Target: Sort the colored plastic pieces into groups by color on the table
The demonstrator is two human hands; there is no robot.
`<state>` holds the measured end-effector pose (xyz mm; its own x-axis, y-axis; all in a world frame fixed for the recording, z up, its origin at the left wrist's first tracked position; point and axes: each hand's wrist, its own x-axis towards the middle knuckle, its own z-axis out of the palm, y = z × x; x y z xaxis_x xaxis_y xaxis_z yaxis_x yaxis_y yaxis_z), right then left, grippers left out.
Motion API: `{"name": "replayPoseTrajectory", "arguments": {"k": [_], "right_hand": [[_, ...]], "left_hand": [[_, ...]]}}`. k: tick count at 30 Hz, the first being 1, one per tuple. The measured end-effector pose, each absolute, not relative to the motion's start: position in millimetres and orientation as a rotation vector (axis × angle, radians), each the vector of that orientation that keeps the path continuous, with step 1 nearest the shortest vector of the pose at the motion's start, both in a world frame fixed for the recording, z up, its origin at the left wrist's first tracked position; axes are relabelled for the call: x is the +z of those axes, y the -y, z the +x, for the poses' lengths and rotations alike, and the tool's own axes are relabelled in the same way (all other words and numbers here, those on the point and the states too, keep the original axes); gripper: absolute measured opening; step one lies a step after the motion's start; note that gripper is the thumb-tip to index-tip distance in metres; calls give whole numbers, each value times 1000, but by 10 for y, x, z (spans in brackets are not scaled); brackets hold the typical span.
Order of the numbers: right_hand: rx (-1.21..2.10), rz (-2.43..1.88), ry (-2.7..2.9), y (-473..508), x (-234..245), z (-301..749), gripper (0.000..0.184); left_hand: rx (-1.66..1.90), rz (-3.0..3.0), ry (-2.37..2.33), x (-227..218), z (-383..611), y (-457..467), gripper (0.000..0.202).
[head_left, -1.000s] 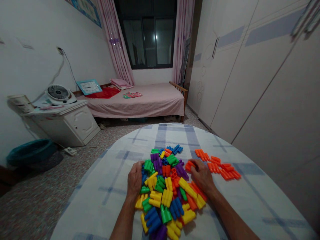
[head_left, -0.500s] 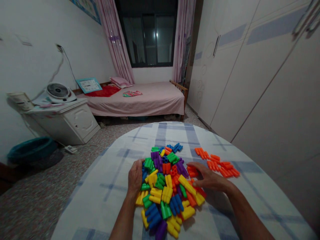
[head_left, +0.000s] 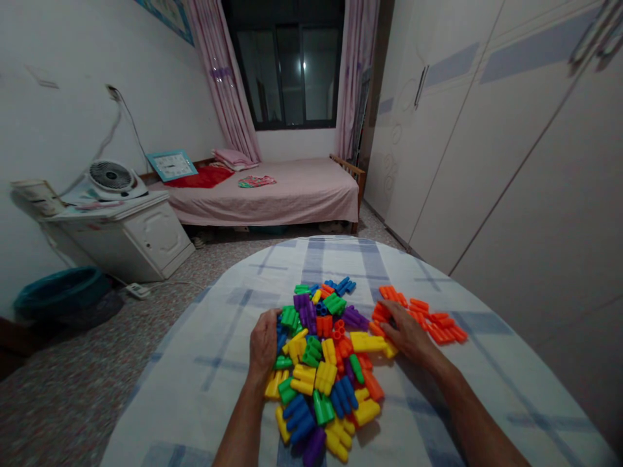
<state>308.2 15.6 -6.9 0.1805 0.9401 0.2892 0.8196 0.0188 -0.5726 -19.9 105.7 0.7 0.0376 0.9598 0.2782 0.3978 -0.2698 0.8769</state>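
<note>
A heap of coloured plastic blocks [head_left: 321,363] in yellow, green, blue, purple and orange lies on a round table covered by a checked cloth [head_left: 219,363]. My left hand [head_left: 263,344] rests flat on the heap's left edge, fingers curled over green and blue pieces. My right hand [head_left: 406,334] lies between the heap and a separate group of orange blocks [head_left: 428,318] on the right, its fingers spread over orange pieces [head_left: 379,312] and touching a yellow block [head_left: 367,342].
A white wardrobe [head_left: 487,143] stands close on the right. Beyond the table are a bed [head_left: 272,191], a white cabinet [head_left: 126,237] with a fan [head_left: 111,178], and a teal basin [head_left: 53,295] on the floor at left.
My right hand has slid right and farther away, from the heap's edge toward the orange group, pushing orange pieces with it. A yellow block turned sideways. My left hand stayed put.
</note>
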Motion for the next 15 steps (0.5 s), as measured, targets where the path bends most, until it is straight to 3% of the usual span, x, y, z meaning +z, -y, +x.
{"name": "replayPoseTrajectory", "arguments": {"k": [9, 15], "right_hand": [[517, -1797, 1669, -93, 92, 3019, 58], [479, -1946, 1592, -50, 251, 2926, 48]], "left_hand": [[1200, 1691, -1350, -13, -201, -1066, 41], [1190, 1690, -1346, -37, -205, -1075, 41]]}}
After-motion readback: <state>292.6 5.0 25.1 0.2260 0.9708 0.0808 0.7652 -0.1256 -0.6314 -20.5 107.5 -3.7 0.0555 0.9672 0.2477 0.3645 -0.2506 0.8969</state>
